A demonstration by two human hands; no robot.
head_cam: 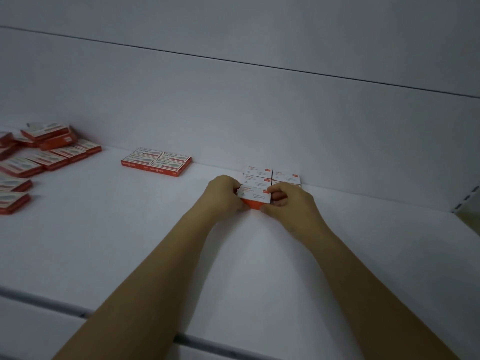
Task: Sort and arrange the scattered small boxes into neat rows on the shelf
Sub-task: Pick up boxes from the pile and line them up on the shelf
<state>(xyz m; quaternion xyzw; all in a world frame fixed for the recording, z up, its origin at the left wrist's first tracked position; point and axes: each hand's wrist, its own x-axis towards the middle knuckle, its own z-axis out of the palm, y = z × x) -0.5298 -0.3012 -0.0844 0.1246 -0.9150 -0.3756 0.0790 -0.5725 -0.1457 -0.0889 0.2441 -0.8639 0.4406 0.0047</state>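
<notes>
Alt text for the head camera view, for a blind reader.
The left hand and right hand grip a small white-topped, orange-sided cardboard box on a white shelf, in front of matching boxes at the back wall. Flat red boxes lie left, some scattered.
</notes>
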